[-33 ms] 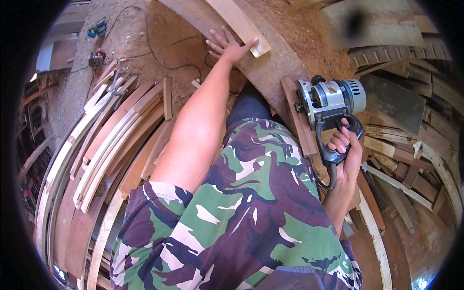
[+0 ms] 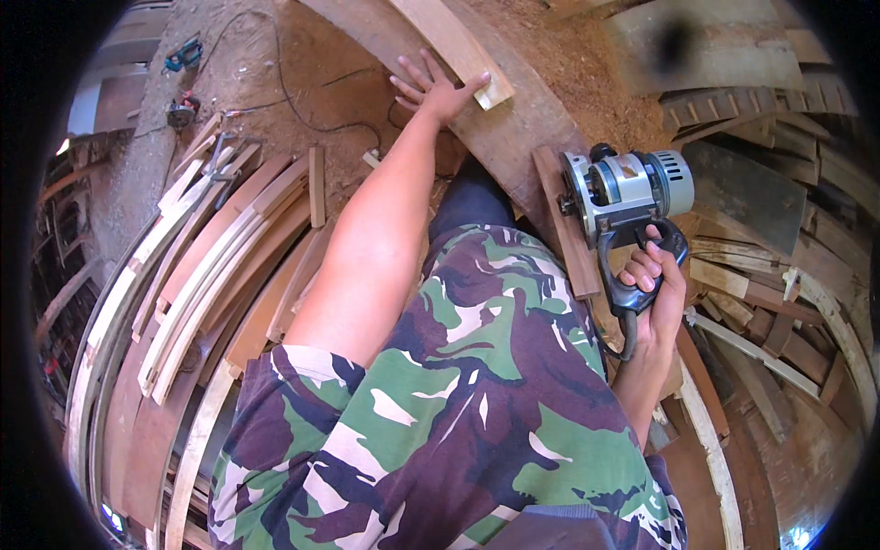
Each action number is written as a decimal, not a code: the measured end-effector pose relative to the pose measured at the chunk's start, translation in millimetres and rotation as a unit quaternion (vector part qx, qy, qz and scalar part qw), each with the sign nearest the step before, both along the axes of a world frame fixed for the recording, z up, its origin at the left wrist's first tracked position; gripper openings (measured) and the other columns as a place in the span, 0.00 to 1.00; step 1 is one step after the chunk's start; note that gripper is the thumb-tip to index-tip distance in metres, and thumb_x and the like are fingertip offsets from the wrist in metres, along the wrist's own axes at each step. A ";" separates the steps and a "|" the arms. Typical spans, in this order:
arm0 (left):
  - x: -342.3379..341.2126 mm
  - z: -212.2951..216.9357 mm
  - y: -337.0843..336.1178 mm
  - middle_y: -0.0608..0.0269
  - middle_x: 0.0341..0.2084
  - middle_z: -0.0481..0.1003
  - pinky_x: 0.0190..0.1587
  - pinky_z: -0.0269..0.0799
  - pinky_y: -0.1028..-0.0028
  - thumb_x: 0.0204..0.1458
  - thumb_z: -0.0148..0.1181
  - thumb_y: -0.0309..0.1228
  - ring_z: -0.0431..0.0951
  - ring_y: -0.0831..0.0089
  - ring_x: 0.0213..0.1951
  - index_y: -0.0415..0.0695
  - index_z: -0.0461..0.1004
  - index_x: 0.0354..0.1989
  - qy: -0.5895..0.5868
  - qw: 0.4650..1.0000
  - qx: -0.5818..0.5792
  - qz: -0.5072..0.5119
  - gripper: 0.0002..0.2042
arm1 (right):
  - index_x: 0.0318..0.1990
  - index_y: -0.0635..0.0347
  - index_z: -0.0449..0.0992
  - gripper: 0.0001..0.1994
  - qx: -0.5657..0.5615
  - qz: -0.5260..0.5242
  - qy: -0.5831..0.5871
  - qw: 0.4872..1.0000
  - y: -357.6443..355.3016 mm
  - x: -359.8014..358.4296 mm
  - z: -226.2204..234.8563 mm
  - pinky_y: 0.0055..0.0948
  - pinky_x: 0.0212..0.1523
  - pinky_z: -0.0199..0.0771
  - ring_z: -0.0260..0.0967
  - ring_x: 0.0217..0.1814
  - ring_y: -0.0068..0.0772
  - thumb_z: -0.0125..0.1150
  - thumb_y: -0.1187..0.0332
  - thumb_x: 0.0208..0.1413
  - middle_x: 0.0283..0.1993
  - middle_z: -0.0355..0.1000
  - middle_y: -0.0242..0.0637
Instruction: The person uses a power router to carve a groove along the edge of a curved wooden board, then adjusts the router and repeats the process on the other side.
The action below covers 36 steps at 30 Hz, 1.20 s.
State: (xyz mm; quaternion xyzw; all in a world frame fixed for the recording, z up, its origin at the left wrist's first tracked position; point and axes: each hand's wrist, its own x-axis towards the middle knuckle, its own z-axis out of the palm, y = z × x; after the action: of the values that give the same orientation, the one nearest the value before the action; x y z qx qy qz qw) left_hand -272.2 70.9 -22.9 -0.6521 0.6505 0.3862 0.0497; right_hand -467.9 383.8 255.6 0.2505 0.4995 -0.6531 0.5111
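Left hand (image 2: 435,92) lies flat on the pale curved wooden strip (image 2: 454,46), right hand (image 2: 655,289) clamps the grey-and-black electric router (image 2: 623,188); routing looks barely begun.

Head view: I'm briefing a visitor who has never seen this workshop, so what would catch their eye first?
Likely the grey power tool at right centre, its black handle gripped by the right hand as it sits on a wood strip. Next, the left hand stretched up top, pressing flat on a pale plank over a wide curved board. Curved wood strips fan out at left.
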 end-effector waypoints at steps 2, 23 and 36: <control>-0.5 0.5 1.2 0.44 0.77 0.07 0.73 0.14 0.31 0.35 0.59 0.84 0.06 0.34 0.75 0.54 0.16 0.80 0.002 1.000 0.001 0.002 0.76 | 0.59 0.57 0.73 0.15 0.006 0.001 0.010 1.000 -3.5 4.2 3.5 0.26 0.32 0.68 0.58 0.21 0.15 0.57 0.74 0.66 0.24 0.61 0.21; 1.1 1.7 -2.6 0.41 0.76 0.07 0.72 0.14 0.30 0.35 0.58 0.85 0.04 0.32 0.74 0.52 0.16 0.80 0.004 1.000 0.007 -0.008 0.77 | 0.57 0.55 0.73 0.13 0.003 -0.005 0.007 1.000 -4.8 7.3 4.3 0.25 0.31 0.68 0.58 0.21 0.15 0.56 0.74 0.68 0.24 0.60 0.20; 2.4 1.3 -1.4 0.41 0.76 0.07 0.72 0.14 0.30 0.35 0.58 0.85 0.05 0.31 0.74 0.52 0.15 0.80 0.001 1.000 0.003 -0.007 0.77 | 0.58 0.56 0.73 0.13 0.013 0.004 0.015 1.000 -5.7 6.2 6.0 0.25 0.31 0.68 0.58 0.21 0.14 0.56 0.73 0.68 0.24 0.60 0.20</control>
State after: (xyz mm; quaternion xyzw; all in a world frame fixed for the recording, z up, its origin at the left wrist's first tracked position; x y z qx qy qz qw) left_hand -269.8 69.5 -21.5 -0.6474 0.6537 0.3882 0.0538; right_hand -461.7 378.1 261.6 0.2452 0.5167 -0.6483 0.5026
